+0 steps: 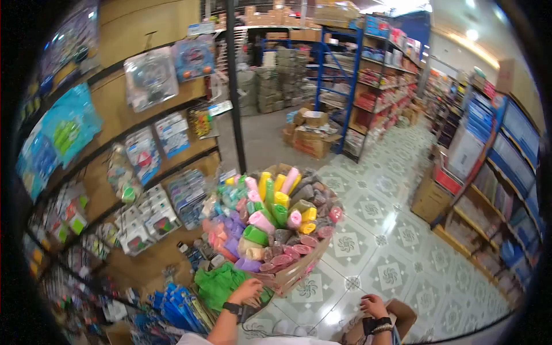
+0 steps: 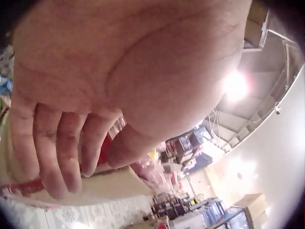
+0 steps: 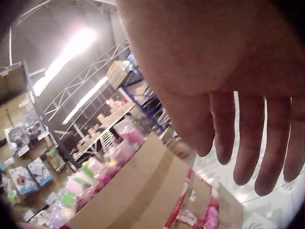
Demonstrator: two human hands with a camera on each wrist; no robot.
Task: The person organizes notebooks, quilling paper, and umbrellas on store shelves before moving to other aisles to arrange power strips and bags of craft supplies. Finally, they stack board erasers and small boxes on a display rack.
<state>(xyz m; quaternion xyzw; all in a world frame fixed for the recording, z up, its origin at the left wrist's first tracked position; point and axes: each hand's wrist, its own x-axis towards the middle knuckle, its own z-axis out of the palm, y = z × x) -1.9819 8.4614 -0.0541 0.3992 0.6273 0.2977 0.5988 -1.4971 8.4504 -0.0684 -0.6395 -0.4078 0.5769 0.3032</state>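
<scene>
In the head view the left hand point(image 1: 246, 292), a dark band at its wrist, is over the edge of a green plastic bag point(image 1: 221, 284); contact cannot be told. In the left wrist view the left hand point(image 2: 128, 81) has loosely bent, relaxed fingers with nothing between them. The right hand point(image 1: 375, 306) is beside a brown carton point(image 1: 404, 315) at the bottom of the head view. The right wrist view shows the right hand point(image 3: 224, 71) with fingers extended, holding nothing. Colourful rolled items point(image 1: 261, 221) fill a large carton point(image 1: 299, 275) ahead of the left hand.
Packaged goods hang on the left rack point(image 1: 126, 103). Blue packages point(image 1: 178, 305) lie near the left forearm. A shelf of blue boxes point(image 1: 480, 123) stands on the right, and a blue-framed shelf point(image 1: 351, 86) farther back. Patterned tile floor point(image 1: 371, 230) runs between them.
</scene>
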